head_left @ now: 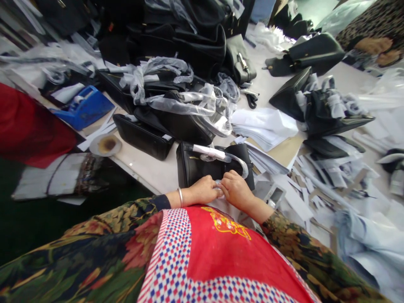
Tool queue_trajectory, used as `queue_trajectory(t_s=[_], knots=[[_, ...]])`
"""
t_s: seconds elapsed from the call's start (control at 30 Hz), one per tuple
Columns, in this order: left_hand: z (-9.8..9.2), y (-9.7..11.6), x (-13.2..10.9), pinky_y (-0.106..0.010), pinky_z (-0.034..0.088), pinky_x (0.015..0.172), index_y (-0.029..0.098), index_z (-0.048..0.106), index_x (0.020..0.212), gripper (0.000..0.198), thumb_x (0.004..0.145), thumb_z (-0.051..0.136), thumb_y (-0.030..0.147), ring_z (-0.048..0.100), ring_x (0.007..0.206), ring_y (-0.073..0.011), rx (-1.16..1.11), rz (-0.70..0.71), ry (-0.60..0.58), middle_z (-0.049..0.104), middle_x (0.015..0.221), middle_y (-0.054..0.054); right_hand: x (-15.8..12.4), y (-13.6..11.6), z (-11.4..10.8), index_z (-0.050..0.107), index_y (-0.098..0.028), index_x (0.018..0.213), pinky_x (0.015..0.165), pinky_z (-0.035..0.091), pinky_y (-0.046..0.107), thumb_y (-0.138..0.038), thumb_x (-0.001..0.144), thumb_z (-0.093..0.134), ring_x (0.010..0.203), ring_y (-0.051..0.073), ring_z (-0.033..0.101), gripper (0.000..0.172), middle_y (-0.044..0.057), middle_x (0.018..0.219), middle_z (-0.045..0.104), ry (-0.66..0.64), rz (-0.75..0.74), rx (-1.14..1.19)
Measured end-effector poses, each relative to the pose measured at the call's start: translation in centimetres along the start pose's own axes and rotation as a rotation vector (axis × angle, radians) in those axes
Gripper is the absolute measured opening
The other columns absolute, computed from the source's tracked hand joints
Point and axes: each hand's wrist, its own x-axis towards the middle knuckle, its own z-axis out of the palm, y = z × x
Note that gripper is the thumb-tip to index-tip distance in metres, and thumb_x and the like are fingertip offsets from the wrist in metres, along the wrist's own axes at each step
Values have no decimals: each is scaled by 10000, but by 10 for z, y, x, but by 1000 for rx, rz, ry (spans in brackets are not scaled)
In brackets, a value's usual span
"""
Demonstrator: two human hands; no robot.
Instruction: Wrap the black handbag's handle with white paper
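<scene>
A black handbag (195,166) lies on the white table right in front of me, its handle wrapped in white paper and clear film (217,153). My left hand (203,190) and my right hand (235,189) meet at the bag's near edge, fingers closed together on a small piece of clear wrapping between them. A silver bangle sits on my left wrist. Exactly what the fingertips pinch is hidden by the knuckles.
More black handbags (143,136) with film-wrapped handles pile up behind. A blue tape dispenser (83,107) and a small dish (105,145) sit at the left. White paper sheets (265,126) and scraps cover the right. Another person's arm (375,44) rests at far right.
</scene>
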Motion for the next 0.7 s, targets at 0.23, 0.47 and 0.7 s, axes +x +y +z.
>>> queue_trajectory(t_s=[0.23,0.47,0.7], knots=[[-8,12,1,-266,384,579,160,801,862,277,818,634,376,543,602,-153,-33,-139,-103,635,625,-11,-12,-8,7,602,-173,641,692,348,379,-216,977,532,725,210,424,346,72,707,539,161,-8,-88],[-10,17,0,-252,365,493,139,697,645,274,786,609,357,513,497,-134,-186,-250,-108,548,503,10,-16,0,14,601,-179,631,690,376,337,-239,1006,532,704,174,472,386,31,695,531,150,101,279],[-9,19,0,-249,326,456,148,643,580,258,762,612,327,465,449,-119,-247,-291,-81,478,435,35,-11,12,-2,666,-178,679,698,400,315,-241,993,570,746,170,547,334,27,717,574,-102,140,432]])
